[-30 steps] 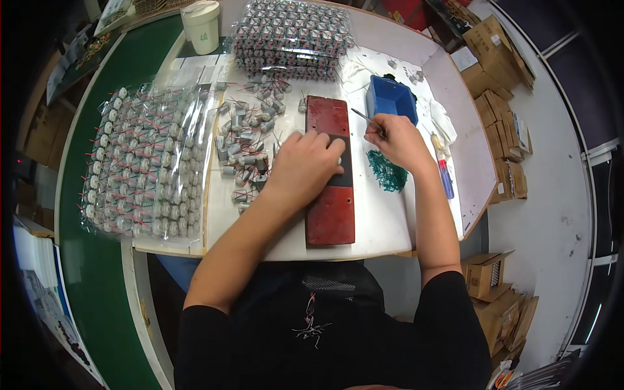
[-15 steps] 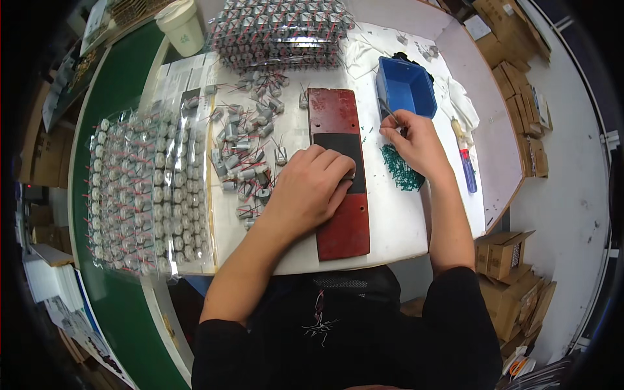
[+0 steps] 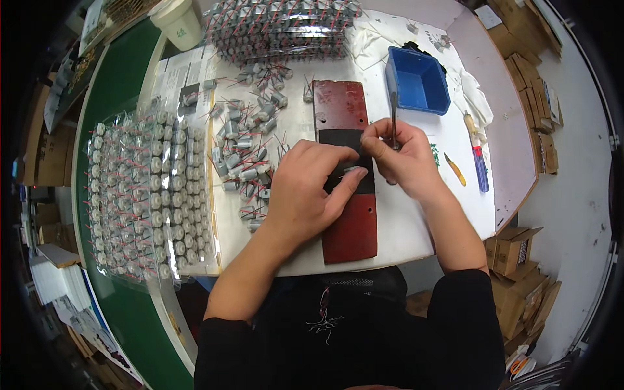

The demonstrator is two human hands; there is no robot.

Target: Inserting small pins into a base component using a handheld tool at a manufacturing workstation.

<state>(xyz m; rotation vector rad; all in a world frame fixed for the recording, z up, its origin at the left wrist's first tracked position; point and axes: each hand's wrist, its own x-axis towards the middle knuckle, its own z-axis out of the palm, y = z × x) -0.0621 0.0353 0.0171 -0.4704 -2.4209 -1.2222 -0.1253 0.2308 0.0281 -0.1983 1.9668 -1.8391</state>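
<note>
My left hand (image 3: 315, 179) bends over the black pad (image 3: 339, 138) on a dark red board (image 3: 351, 240). Its thumb and forefinger close around a small pale thing, mostly hidden by the fingers. Close beside it, my right hand (image 3: 409, 159) grips a slim metal tool (image 3: 394, 107) that stands nearly upright. The right fingertips pinch together near the left ones; whether they hold anything else is too small to tell. Loose small grey motors (image 3: 247, 174) with red and dark leads lie left of the board. Small green pieces (image 3: 435, 156) show past my right hand, which hides most of them.
Plastic-wrapped rows of motors lie left (image 3: 153, 195) and far (image 3: 279, 29). A blue bin (image 3: 419, 81) stands far right. Nearer are a yellow-handled blade (image 3: 456, 170), a blue-and-red-handled screwdriver (image 3: 480, 170) and a white cloth (image 3: 478, 97). A raised pale partition (image 3: 500, 84) borders the right side.
My right hand has moved left from the green pieces to beside my left hand, with the tool still in it. The left thumb and forefinger have shifted, and the yellow-handled blade now shows.
</note>
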